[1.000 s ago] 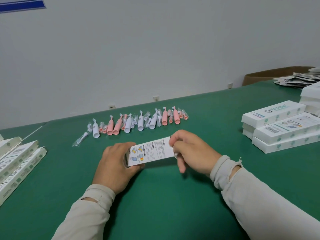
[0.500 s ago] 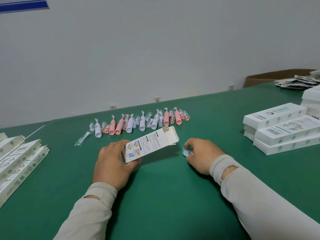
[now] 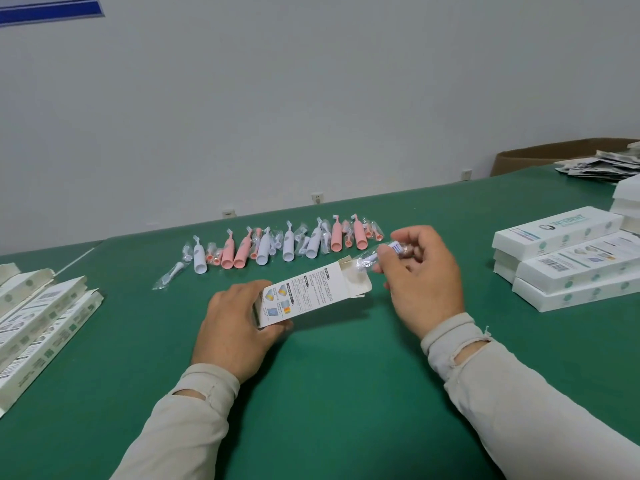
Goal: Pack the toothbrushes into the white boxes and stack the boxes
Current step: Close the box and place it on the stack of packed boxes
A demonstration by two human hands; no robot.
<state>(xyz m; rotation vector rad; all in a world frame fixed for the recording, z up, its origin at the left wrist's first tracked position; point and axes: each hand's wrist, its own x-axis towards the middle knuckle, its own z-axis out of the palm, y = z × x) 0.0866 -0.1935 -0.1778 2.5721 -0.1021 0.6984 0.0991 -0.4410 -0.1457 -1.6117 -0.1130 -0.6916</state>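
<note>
Toothbrush part [image 3: 372, 260] in a clear wrapper sits pinched in the right hand [image 3: 420, 271], its tip at the open end of the white box [image 3: 311, 296]. The left hand [image 3: 235, 327] grips the box's other end, above the green table [image 3: 329, 393]. Behind the box lies a row of pink and white toothbrushes [image 3: 277, 244]; right of it, stacked boxes [image 3: 568, 258]

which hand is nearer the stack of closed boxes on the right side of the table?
Right. The right hand is between the open box and the stack of closed boxes; the left hand grips the open box's far end.
</note>
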